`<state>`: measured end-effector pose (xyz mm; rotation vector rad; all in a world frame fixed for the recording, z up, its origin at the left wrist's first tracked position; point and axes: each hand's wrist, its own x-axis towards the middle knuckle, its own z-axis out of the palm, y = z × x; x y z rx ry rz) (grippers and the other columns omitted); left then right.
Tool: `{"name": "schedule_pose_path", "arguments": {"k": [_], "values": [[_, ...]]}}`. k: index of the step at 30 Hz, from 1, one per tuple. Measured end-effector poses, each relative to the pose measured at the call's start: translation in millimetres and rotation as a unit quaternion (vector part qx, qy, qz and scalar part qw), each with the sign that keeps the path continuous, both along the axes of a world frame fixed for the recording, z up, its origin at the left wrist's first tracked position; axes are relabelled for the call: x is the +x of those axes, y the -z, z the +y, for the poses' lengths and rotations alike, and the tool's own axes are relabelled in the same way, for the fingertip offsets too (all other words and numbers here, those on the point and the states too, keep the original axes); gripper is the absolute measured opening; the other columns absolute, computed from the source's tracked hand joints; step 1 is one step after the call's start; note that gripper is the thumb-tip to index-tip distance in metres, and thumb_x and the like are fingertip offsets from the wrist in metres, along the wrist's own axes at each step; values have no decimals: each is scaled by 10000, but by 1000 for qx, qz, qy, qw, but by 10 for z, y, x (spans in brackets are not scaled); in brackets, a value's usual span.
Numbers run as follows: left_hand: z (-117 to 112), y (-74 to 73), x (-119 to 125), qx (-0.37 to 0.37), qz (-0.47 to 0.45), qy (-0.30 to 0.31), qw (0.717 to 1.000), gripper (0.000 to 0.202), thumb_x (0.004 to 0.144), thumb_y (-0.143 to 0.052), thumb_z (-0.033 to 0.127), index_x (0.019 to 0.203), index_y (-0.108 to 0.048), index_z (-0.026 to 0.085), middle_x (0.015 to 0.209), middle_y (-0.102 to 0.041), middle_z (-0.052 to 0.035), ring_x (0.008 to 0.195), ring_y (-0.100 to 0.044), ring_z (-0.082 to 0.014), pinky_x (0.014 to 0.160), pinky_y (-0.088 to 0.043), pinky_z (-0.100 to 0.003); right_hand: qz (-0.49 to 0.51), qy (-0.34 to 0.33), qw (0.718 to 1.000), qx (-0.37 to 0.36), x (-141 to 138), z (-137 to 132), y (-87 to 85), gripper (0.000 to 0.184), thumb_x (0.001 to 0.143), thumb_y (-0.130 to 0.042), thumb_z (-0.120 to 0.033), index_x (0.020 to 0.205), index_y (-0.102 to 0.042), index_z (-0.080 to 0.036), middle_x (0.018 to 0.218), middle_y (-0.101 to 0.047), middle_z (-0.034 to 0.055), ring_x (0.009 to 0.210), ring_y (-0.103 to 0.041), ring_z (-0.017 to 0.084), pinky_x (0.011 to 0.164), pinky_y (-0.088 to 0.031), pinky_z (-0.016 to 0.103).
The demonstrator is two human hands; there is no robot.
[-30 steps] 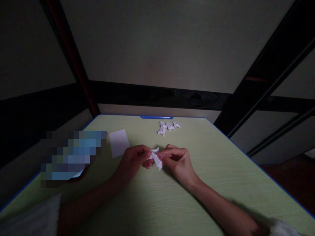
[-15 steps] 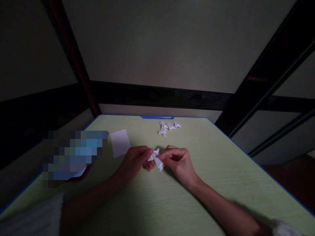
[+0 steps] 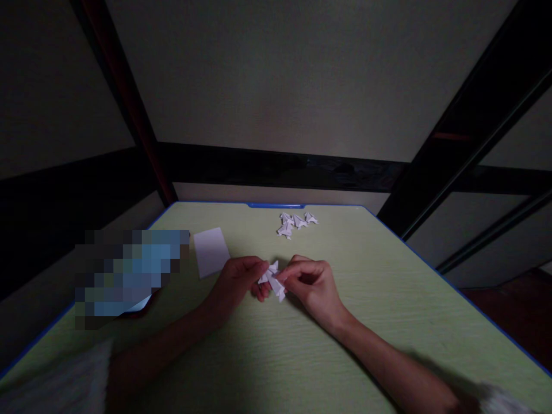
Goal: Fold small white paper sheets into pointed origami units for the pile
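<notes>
Your left hand (image 3: 239, 284) and right hand (image 3: 313, 284) pinching one folded paper (image 3: 273, 279) between them, over the table (image 3: 388, 276), four folded figures (image 3: 297, 222) beyond, a sheet (image 3: 210, 251) beside your left hand.

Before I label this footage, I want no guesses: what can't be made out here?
In the head view:
Folded paper: parts covered by left hand and right hand.
White sheet: near-right corner, behind the left hand.
Paper figures: fine creases, too small.
Mosaic patch: hides what lies beneath.
</notes>
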<state>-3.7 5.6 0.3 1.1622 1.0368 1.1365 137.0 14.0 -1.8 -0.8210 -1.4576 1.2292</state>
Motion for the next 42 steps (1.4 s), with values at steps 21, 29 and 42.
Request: {"name": "schedule_pose_path", "arguments": {"k": [21, 29, 42], "values": [[25, 24, -18, -26, -61, 28, 997, 339, 641, -548, 426, 542, -546, 101, 406, -538, -3, 357, -494, -95, 362, -398, -201, -5, -2, 999, 35, 2, -3, 12, 199, 572, -541, -35, 551, -669, -187, 502, -459, -24, 434, -374, 56, 399, -252, 192], [27, 29, -16, -13, -19, 31, 999, 289, 621, -577, 375, 523, -547, 104, 402, -533, 16, 353, -485, -81, 355, -389, -191, -14, -1, 998, 55, -5, -1, 28, 179, 582, -537, -38, 544, -656, -166, 508, -461, -23, 444, -377, 61, 412, -254, 199], [16, 48, -12, 1, -2, 32, 999, 300, 637, -551, 384, 507, -492, 120, 370, -506, 35, 323, -452, -60, 340, -357, -165, -12, -7, 998, 64, -22, -23, 14, 171, 586, -537, -42, 534, -649, -160, 508, -470, -20, 440, -392, 61, 417, -284, 200]]}}
